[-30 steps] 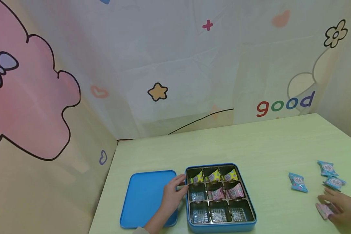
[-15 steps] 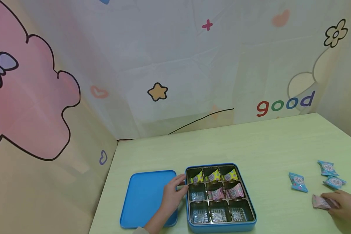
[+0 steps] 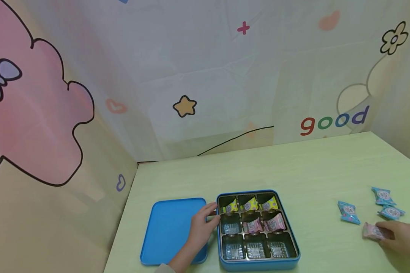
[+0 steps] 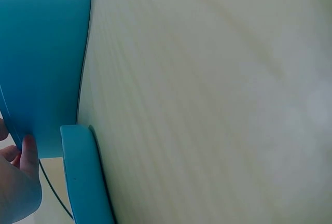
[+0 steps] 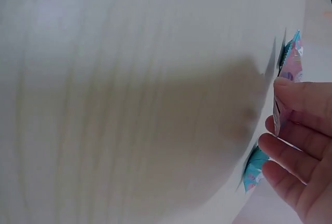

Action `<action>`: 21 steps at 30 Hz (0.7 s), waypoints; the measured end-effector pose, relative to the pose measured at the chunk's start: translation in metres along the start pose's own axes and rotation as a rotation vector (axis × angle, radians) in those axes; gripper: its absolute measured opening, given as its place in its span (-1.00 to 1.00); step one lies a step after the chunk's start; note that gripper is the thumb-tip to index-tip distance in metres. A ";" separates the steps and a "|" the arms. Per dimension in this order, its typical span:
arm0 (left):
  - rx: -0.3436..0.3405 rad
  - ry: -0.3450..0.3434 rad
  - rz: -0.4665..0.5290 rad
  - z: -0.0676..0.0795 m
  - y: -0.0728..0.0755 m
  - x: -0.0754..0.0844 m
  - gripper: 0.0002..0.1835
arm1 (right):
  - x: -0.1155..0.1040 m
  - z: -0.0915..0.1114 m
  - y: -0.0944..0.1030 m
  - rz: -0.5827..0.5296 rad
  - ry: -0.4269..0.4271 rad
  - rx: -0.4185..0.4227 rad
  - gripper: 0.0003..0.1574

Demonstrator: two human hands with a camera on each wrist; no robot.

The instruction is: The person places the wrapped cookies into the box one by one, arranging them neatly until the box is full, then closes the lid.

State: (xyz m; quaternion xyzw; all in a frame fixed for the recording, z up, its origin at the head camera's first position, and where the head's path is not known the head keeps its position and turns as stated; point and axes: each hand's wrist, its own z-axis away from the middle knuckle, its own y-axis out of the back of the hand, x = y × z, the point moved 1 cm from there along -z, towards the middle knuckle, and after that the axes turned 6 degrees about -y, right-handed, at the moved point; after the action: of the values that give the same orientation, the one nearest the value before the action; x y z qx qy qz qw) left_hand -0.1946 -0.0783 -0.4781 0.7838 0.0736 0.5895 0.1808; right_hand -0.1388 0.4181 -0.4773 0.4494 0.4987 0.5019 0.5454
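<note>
At the right of the head view, my right hand pinches a small pink wrapped candy between thumb and fingers. The right wrist view shows the candy tilted, close over the table. My left hand rests its fingertips on the left side of a blue tin box. Inside, a dark tray has nine compartments: yellow candies fill the back row, and pink candies sit in the middle row's centre and right pockets. The middle-left pocket and front row hold nothing. In the left wrist view, fingers touch the tin's wall.
A flat blue lid lies left of the tin, partly behind my left forearm. Three blue wrapped candies lie on the right: one apart, two close together beyond my right hand. Patterned cloth hangs behind the pale green table.
My right hand has taken hold of the pink candy from the table and shifted it slightly left and away from me. The left hand stays at the tin.
</note>
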 end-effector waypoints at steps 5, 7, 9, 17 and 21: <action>-0.006 -0.002 -0.015 0.000 0.000 0.000 -0.59 | -0.009 0.002 0.008 -0.011 -0.002 0.052 -0.44; -0.007 -0.003 -0.014 0.000 0.000 0.000 -0.59 | -0.014 0.002 0.013 -0.009 -0.005 0.046 -0.44; -0.008 -0.002 -0.010 0.000 0.000 -0.001 -0.59 | -0.018 0.002 0.017 -0.006 0.000 0.041 -0.42; -0.013 -0.019 0.014 0.000 0.001 0.000 -0.58 | -0.025 0.002 0.021 -0.007 0.032 0.092 -0.46; -0.011 -0.021 0.022 0.000 0.001 0.000 -0.57 | -0.030 0.004 0.021 -0.033 0.057 0.164 -0.51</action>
State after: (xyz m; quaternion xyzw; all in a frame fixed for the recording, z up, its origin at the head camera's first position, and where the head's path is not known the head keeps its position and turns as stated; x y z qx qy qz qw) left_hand -0.1945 -0.0793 -0.4774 0.7898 0.0597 0.5835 0.1794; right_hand -0.1368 0.3903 -0.4534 0.4697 0.5608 0.4631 0.5004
